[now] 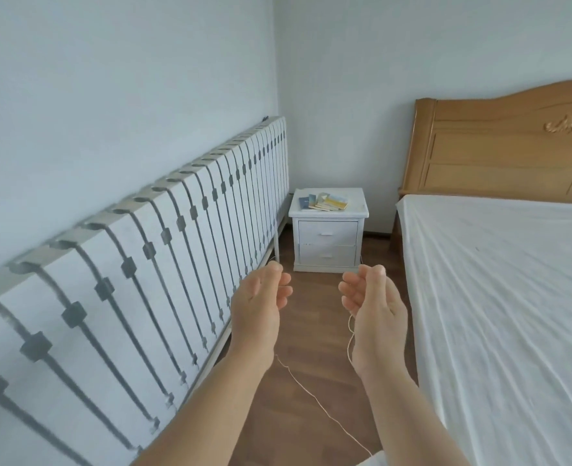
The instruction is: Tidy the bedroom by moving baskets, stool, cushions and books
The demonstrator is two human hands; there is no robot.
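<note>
Bed (499, 297) at right, slatted frame (143, 264) leaning on left wall. Books (325, 201) fanned loose on nightstand (328, 213) in far corner. Left hand (261, 304), right hand (372, 304) raised, fingers apart, holding nothing. Books step likely: walk up, gather, stack.

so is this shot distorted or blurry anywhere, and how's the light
Head view: wide-angle bending curves the white slatted bed frame leaning on the wall; soft, even daylight, no glare or hard shadows; the small coloured books on the white bedside cabinet look slightly soft, titles unreadable.
</note>
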